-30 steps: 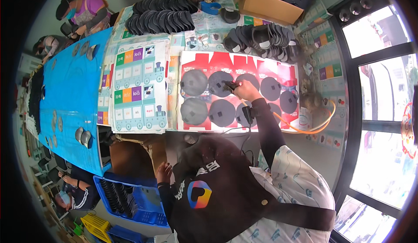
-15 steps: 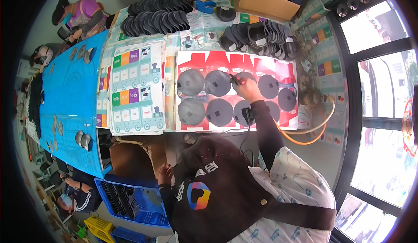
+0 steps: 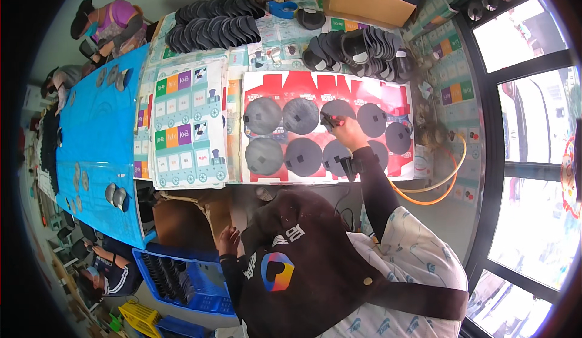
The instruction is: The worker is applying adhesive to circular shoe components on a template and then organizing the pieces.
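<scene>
My right hand (image 3: 350, 134) is closed round a small dark tool (image 3: 331, 120) with a red part; its exact kind is unclear. The tool's tip is over a round dark grey disc (image 3: 337, 106) in the back row. Several such discs, each with a small darker square, lie in two rows on a red-and-white printed sheet (image 3: 260, 87). A black block-like piece (image 3: 350, 168) shows by my right wrist, over the front row. Low beside my body, my left hand (image 3: 230, 240) is empty with its fingers apart.
Stacked dark curved pieces (image 3: 212, 33) line the table's back, near a cardboard box (image 3: 364, 3). An orange hose (image 3: 424, 202) loops right of my arm. Left are printed sheets (image 3: 189, 105), a blue-covered table (image 3: 103, 126) with people beside it, and a blue crate (image 3: 206, 304).
My right hand and the tool have shifted slightly right and nearer to me. The black piece by the wrist has swung right. My left hand stays low by my body.
</scene>
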